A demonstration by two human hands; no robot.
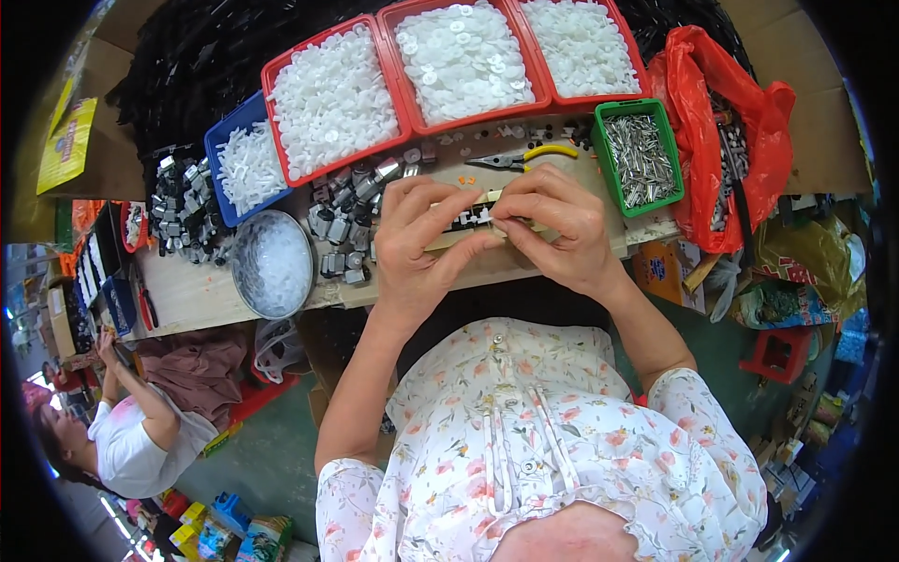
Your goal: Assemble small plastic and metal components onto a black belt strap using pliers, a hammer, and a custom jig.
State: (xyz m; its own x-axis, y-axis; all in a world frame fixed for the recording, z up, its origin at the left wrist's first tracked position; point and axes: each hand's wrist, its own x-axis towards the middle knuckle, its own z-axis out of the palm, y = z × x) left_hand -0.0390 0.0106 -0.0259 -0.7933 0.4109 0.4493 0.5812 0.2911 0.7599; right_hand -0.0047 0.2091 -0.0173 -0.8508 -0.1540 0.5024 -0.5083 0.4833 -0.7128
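Note:
Between my hands, over the near part of the bench, is a small black part with white pieces (467, 218), set along a cream-coloured strip. My left hand (417, 234) is closed around it, fingers at the far side and thumb at the near side. My right hand (567, 225) is pinched at its right end, thumb and forefinger together. Whatever lies in that pinch is too small to make out. Just beyond my hands lie pliers with yellow handles (551, 151). A heap of grey and black metal-cased parts (342, 225) is beside my left hand.
Red trays (407, 117) of white plastic pieces line the back. A green tray (672, 155) of metal pins and a red bag (698, 211) stand right. A blue tray (213, 155) and a round metal bowl (245, 281) are left. A co-worker (140, 440) is at far left.

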